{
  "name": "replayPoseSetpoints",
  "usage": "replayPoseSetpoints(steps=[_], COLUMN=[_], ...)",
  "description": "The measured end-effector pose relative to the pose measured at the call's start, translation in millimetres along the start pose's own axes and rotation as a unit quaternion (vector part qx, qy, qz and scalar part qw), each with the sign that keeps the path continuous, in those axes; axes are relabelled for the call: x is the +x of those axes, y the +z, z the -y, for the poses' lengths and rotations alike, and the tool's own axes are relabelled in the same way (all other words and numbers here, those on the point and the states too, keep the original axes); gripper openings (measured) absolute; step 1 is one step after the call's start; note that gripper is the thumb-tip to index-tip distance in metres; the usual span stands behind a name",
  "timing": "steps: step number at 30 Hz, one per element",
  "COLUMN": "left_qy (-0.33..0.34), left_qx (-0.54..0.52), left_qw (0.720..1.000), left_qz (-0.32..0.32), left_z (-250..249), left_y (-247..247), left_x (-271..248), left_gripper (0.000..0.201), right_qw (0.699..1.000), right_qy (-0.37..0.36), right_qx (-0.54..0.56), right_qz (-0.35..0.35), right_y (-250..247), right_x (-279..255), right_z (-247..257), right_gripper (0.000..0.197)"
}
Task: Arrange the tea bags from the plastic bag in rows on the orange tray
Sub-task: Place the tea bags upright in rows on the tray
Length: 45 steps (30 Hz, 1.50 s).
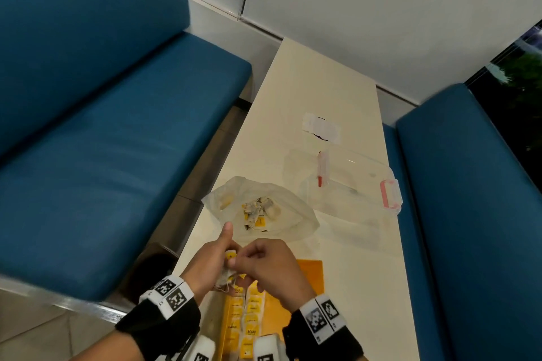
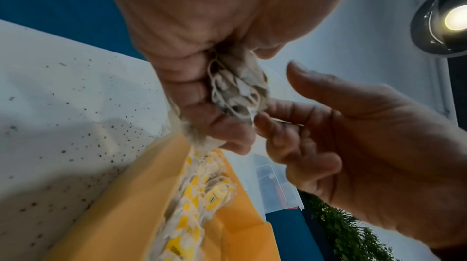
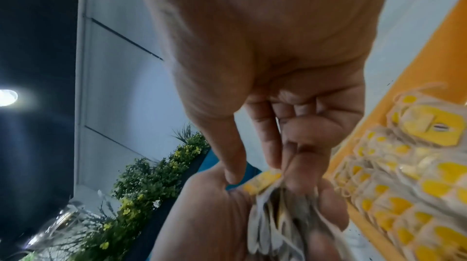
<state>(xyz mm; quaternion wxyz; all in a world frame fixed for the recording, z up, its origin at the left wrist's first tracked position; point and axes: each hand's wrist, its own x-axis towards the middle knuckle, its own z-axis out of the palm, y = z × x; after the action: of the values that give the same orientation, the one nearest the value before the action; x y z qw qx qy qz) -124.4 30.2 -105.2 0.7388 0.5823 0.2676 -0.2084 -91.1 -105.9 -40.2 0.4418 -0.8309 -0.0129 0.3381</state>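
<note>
My left hand (image 1: 215, 261) grips a bunch of tea bags (image 2: 237, 89) with strings and yellow tags, held just above the near end of the orange tray (image 1: 311, 272). My right hand (image 1: 264, 261) meets it from the right, and its fingers (image 3: 265, 145) pinch one bag at the edge of the bunch (image 3: 275, 221). Rows of tea bags (image 1: 249, 322) with yellow tags lie on the tray below my hands. The translucent plastic bag (image 1: 290, 214) lies open on the table just beyond, with more tea bags (image 1: 258, 212) inside.
A clear plastic box (image 1: 346, 184) with pink latches stands behind the bag on the white table (image 1: 322, 91). A white sticker (image 1: 321, 127) lies farther back. Blue benches (image 1: 102, 126) flank the table on both sides.
</note>
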Motion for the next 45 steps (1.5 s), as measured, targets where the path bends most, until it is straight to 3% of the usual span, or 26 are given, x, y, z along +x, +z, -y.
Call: replayPoseSetpoints(steps=[5,11,18,22,28,34,37,41,45], left_qy=[0.009,0.009,0.024,0.03,0.087,0.112,0.12,0.103,0.071], left_qx=[-0.031,-0.041,-0.037,-0.059,-0.08,-0.058,-0.049,-0.052,-0.051], left_qw=[0.999,0.999,0.999,0.997,0.989,0.988,0.987,0.991,0.996], left_qz=[0.019,0.002,0.013,0.037,0.09,0.089,0.091,0.074,0.023], left_z=[-2,2,0,1,3,3,3,6,10], left_y=[5,4,8,4,-5,-4,-1,-3,-12], left_x=[-3,0,-2,-5,-14,-16,-18,-16,-11], left_gripper=[0.071,0.069,0.067,0.062,0.029,0.032,0.023,0.026,0.025], right_qw=[0.999,0.999,0.997,0.996,0.99,0.985,0.982,0.982,0.985], right_qy=[-0.005,0.028,-0.026,-0.055,-0.079,-0.079,-0.068,-0.082,-0.088], right_qx=[0.031,0.011,-0.034,-0.005,0.043,0.128,0.163,0.149,-0.013], right_qz=[-0.033,-0.023,-0.057,-0.076,-0.104,-0.084,-0.067,-0.079,-0.148], right_y=[9,7,9,4,-15,-21,-20,-29,-48], right_x=[4,5,10,9,8,4,1,-3,-1], right_z=[0,0,-5,-4,-4,-6,-12,-13,-33], right_gripper=[0.009,0.027,0.016,0.01,0.007,0.01,0.007,0.008,0.01])
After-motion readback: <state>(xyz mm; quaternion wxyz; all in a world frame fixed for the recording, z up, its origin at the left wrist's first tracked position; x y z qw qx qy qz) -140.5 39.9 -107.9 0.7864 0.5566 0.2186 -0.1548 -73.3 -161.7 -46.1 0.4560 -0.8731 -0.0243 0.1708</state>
